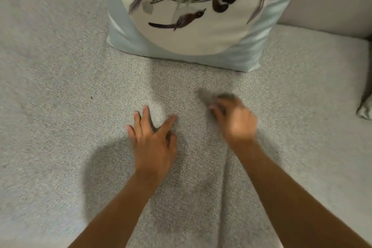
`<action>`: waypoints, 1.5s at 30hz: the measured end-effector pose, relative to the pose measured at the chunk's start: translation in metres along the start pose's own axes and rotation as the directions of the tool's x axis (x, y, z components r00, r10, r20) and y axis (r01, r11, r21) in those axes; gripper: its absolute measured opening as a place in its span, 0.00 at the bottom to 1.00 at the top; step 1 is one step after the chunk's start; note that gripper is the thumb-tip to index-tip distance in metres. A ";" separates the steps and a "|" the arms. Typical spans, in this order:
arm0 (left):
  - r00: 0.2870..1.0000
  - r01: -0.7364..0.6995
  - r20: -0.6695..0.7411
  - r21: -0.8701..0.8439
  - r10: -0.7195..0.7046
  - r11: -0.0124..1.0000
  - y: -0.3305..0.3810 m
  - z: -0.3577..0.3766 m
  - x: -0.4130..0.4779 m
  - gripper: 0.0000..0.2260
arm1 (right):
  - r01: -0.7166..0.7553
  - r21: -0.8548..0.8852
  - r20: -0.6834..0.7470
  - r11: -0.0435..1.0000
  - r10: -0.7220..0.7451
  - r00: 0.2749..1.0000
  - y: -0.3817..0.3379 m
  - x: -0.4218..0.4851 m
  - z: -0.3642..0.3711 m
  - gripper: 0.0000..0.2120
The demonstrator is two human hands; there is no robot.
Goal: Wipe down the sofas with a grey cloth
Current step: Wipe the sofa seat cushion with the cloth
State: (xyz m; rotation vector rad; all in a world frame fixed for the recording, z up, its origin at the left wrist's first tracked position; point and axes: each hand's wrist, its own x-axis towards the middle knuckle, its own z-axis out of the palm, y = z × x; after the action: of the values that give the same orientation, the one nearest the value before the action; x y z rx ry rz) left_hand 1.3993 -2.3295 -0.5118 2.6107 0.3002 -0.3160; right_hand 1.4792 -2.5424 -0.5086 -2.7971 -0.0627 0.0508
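Note:
The sofa seat is light grey woven fabric and fills most of the view. My right hand is blurred and grips a small bunched grey cloth, which pokes out ahead of the fingers against the seat. My left hand rests flat on the seat to the left of it, fingers spread and straight. A fold of fabric runs between the two forearms.
A pale blue cushion printed with birds on a branch leans against the backrest just beyond my hands. The corner of another cushion shows at the right edge.

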 end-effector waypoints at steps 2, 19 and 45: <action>1.000 0.000 0.005 0.036 0.000 0.999 0.003 0.003 -0.002 0.22 | -0.194 0.049 -0.076 0.980 0.197 0.977 0.013 0.029 0.000 0.12; 0.990 -0.079 0.126 0.071 0.070 0.994 0.056 0.025 -0.004 0.22 | 0.032 0.049 0.118 0.998 -0.038 0.992 0.020 -0.080 -0.011 0.12; 0.991 -0.067 0.123 0.055 0.060 0.996 0.100 0.039 -0.024 0.20 | -0.200 0.153 0.162 0.968 0.175 0.971 0.080 -0.176 -0.037 0.19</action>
State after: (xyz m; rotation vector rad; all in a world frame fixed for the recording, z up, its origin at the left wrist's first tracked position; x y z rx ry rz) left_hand 1.3964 -2.4378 -0.4940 2.6390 0.1685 -0.4652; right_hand 1.3083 -2.6386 -0.4958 -2.6169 0.1642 0.2958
